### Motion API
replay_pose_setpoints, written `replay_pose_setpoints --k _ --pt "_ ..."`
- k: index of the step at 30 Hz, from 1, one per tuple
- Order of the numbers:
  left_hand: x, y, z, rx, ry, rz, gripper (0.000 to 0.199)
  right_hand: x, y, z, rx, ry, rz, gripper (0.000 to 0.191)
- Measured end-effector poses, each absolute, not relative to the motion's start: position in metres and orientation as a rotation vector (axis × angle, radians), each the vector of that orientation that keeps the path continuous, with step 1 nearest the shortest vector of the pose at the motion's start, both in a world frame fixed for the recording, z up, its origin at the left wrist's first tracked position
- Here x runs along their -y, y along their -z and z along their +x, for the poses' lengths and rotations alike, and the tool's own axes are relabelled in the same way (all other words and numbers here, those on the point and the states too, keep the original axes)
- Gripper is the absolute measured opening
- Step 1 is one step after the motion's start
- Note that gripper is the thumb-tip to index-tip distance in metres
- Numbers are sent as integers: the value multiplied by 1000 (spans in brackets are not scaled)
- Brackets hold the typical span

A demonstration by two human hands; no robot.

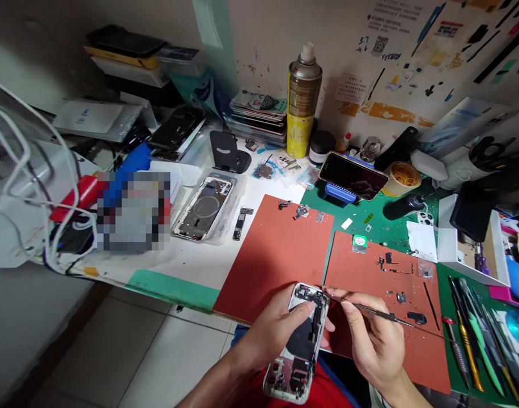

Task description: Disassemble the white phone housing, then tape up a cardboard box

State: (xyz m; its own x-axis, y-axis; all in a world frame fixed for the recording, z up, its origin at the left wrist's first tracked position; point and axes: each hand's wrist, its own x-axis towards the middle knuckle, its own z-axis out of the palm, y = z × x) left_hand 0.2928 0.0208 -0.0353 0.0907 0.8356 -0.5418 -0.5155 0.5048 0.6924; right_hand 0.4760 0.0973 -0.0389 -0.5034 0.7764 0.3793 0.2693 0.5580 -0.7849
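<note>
My left hand (274,323) is wrapped round an opened phone housing (300,343), thumb resting inside near its upper end. The housing has a pale rim and is tilted above the front edge of the work surface. In my right hand (376,334), a slim metal pry tool (381,313) is pinched between thumb and fingers. Its near tip reaches the upper right corner of the housing; whether it touches, I cannot tell. Small phone parts, among them a dark module (416,318) and a metal piece (401,297), lie on the right red mat (370,266).
Another phone back housing (204,207) lies left of the left red mat (276,249), beside a small circuit board (239,226). A phone (353,175) leans on a blue stand. A spray can (302,102) stands behind. Screwdrivers and tweezers (476,334) line the right side.
</note>
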Motion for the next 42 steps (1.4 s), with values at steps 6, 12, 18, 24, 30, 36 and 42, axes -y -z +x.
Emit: replay_pose_setpoints --k 6,12,18,24,30,36,42 --pt "-20 36 293 -1059 -1038 363 27 -96 40 474 2053 -862 -839 26" --pt "-22 36 294 -1068 -1041 378 25 -97 40 473 2079 -781 -781 28" --pt "-22 36 294 -1097 -1070 388 23 -97 39 469 2108 -709 -685 34" --pt "-21 39 293 -1086 -1037 415 29 -104 35 472 2148 -762 -685 30" --pt "-24 36 292 -1128 -995 441 29 -108 37 476 2156 -917 -724 29" --pt "-22 34 292 -1107 -996 387 29 -107 40 478 2092 -1022 -767 27" --pt "-24 34 292 -1081 -1020 397 26 -99 42 474 1984 -975 -819 29"
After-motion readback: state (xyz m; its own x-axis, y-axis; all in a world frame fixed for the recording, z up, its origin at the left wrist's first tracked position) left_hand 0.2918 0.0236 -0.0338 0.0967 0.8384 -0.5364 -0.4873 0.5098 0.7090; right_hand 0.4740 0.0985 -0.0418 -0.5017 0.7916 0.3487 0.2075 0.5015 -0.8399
